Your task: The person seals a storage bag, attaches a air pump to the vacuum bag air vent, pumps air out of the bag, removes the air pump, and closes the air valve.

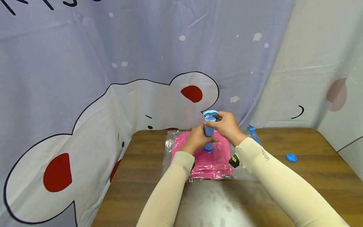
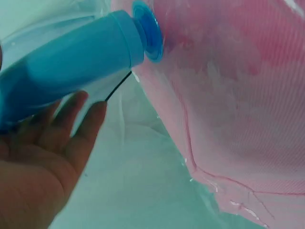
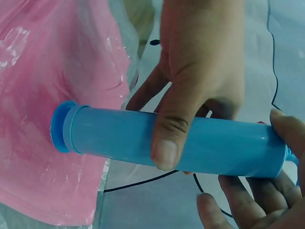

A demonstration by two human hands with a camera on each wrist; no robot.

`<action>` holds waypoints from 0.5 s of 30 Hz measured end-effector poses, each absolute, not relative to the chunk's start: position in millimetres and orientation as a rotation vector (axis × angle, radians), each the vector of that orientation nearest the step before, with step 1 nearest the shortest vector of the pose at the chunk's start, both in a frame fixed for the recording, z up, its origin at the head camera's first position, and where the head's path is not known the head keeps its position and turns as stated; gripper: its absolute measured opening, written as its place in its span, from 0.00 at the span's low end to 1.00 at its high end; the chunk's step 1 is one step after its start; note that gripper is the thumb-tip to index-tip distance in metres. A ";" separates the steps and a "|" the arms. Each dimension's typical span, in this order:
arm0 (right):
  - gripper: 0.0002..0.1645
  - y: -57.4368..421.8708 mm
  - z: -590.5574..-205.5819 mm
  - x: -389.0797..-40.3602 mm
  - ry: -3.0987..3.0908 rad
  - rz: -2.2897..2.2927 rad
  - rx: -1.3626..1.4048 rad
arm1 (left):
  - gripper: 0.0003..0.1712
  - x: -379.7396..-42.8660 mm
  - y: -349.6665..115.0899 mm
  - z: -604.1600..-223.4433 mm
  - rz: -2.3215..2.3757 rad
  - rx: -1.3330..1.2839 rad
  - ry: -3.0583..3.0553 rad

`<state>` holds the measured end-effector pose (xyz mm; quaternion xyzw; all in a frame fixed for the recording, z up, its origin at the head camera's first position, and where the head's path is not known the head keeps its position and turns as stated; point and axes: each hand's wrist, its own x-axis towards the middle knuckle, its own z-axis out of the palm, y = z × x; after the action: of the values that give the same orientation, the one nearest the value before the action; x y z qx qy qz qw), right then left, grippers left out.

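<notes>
A light-blue hand pump [image 1: 209, 130] stands upright, its flanged lower end against a clear plastic storage bag [image 1: 167, 157]. Folded pink fabric [image 1: 204, 162] fills the bag. My left hand [image 1: 196, 138] grips the middle of the barrel; in the right wrist view its thumb lies across the blue tube [image 3: 119, 136]. Higher up, my right hand [image 1: 228, 127] holds the barrel's top end just below the handle [image 1: 210, 112], thumb on one side and fingers on the other. The spot where the flange meets the bag is partly hidden.
A round blue cap [image 1: 291, 157] lies on the wooden table [image 1: 272, 145] to the right. Behind my right forearm, a blue strip [image 1: 254, 135] lies at the bag's far right. A printed curtain [image 1: 141, 47] hangs along the table's back edge.
</notes>
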<state>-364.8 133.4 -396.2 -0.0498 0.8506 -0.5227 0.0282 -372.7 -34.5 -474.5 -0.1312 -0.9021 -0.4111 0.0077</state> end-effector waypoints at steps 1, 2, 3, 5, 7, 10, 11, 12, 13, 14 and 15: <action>0.38 133.0 -396.1 -366.4 2.586 -1.627 -0.163 | 0.49 -373.7 -37.4 -473.5 -1.352 -0.442 -2.817; 0.40 133.0 -395.6 -367.9 2.557 -1.636 -0.170 | 0.47 -374.8 -40.2 -472.6 -1.412 -0.465 -2.810; 0.41 133.4 -395.2 -369.0 2.526 -1.646 -0.171 | 0.45 -376.1 -42.9 -471.8 -1.469 -0.490 -2.796; 0.43 135.5 -394.3 -370.1 2.479 -1.657 -0.161 | 0.41 -378.1 -47.1 -470.0 -1.562 -0.538 -2.772; 0.42 138.4 -392.9 -369.8 2.448 -1.663 -0.164 | 0.40 -379.8 -49.9 -468.1 -1.621 -0.565 -2.761; 0.42 142.2 -392.5 -368.7 2.426 -1.657 -0.173 | 0.37 -380.6 -51.1 -467.3 -1.614 -0.579 -2.772; 0.42 142.9 -393.1 -368.1 2.420 -1.658 -0.181 | 0.36 -380.3 -50.6 -467.9 -1.601 -0.567 -2.775; 0.42 143.1 -394.0 -367.7 2.415 -1.658 -0.189 | 0.35 -379.8 -49.8 -469.2 -1.574 -0.551 -2.776; 0.41 143.2 -395.3 -367.3 2.414 -1.655 -0.195 | 0.34 -379.0 -48.6 -470.4 -1.546 -0.529 -2.773; 0.42 143.1 -396.8 -366.3 2.416 -1.649 -0.198 | 0.33 -377.8 -47.4 -471.8 -1.517 -0.506 -2.769; 0.44 142.5 -398.7 -365.5 2.424 -1.643 -0.192 | 0.32 -376.6 -45.9 -473.6 -1.487 -0.483 -2.764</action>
<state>-365.5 142.5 -398.7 -0.0651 0.8215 -0.5569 0.1035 -376.6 -45.9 -473.6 -0.1521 -0.8702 -0.4683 -0.0170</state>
